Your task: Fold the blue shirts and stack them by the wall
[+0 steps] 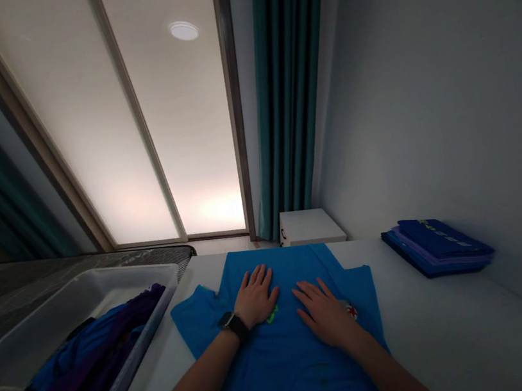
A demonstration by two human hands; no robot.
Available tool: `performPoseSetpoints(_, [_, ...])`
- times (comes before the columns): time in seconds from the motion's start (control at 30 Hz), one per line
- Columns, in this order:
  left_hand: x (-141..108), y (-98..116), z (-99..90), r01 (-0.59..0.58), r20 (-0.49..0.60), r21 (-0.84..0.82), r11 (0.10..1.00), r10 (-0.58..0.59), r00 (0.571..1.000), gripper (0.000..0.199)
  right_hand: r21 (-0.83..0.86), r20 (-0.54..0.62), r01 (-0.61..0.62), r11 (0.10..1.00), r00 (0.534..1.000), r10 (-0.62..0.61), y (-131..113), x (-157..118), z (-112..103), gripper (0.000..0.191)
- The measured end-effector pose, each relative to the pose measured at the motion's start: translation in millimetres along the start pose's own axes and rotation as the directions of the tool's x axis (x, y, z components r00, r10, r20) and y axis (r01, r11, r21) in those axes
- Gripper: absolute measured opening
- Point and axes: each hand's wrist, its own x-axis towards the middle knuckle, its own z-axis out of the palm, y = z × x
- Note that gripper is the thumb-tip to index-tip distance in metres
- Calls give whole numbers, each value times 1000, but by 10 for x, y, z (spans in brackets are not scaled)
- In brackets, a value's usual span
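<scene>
A blue short-sleeved shirt (314, 366) lies spread on the white table, its sleeves out to both sides and its lower edge at the far side. Flat on its left half rests my left hand (254, 297), fingers apart, with a dark watch on the wrist. My right hand (324, 311) lies on the right half, fingers spread, beside a small red and white badge (349, 309). A green print shows partly beside my left hand. Neither hand grips the cloth.
On the left stands a translucent bin (129, 275) holding blue and purple clothes (95, 367). Folded dark blue and purple garments (438, 247) are stacked on the table (436, 333) at the right, near the wall. Beyond the far edge is a white cabinet (311, 226).
</scene>
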Motion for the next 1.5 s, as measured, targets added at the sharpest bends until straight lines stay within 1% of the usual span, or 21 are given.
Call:
performPoseSetpoints(0.13, [-54,-76,-26,-14,6,-19,1000,14,1000,59,-52,-28,1,999,1000,-3,26,-65,-36,51])
performPoseSetpoints(0.27, [-137,-243,-99,-12,48,-29,1000,13,999,60,-69,-34,-72,995,997,70,129,-115,-63,52])
performPoseSetpoints(0.4, [-271,-447,-161,16,76,-19,1000,-14,997,61,-60,-8,-132,989,991,132,190,-130,-62,53])
performPoseSetpoints(0.5, [-342,-524,-202,45,90,-11,999,-44,995,61,-41,21,-153,987,988,154,169,-127,-67,53])
performPoseSetpoints(0.6, [-321,-468,-241,85,130,0,996,-84,988,61,-23,43,-169,985,985,169,138,-127,-85,53])
performPoseSetpoints(0.63, [-288,-422,-250,85,142,-1,996,-84,986,61,-20,47,-172,985,984,173,132,-127,-92,53])
performPoseSetpoints(0.7, [-181,-305,-254,51,144,-12,999,-49,988,61,-15,50,-178,984,983,179,129,-128,-105,53])
performPoseSetpoints(0.77, [-24,-173,-236,-8,124,-34,999,12,992,60,-15,46,-180,984,983,180,134,-128,-113,53])
performPoseSetpoints(0.9, [374,55,-150,-92,80,-62,994,97,992,53,-22,38,-176,984,984,176,145,-125,-117,52])
performPoseSetpoints(1.0, [637,154,-69,-135,11,-52,990,136,991,45,-13,35,-170,985,985,171,152,-125,-119,51])
performPoseSetpoints(1.07, [750,186,-19,-135,-25,-49,990,134,991,40,0,33,-166,986,986,166,159,-127,-119,51])
performPoseSetpoints(1.13, [805,197,23,-126,-60,-51,991,123,991,37,13,27,-161,987,987,161,168,-131,-112,51])
performPoseSetpoints(1.23, [817,186,70,-121,-107,-65,991,114,988,35,19,16,-156,988,988,156,173,-141,-84,51])
performPoseSetpoints(1.37, [807,154,102,-127,-136,-108,986,112,984,34,-20,-28,-127,992,992,126,145,-127,-72,49])
performPoseSetpoints(1.43, [810,143,108,-125,-137,-130,984,107,985,35,-55,-62,-107,993,993,104,131,-67,-109,46])
performPoseSetpoints(1.5, [817,137,111,-120,-136,-151,981,100,986,35,-75,-90,-89,993,993,82,143,52,-169,39])
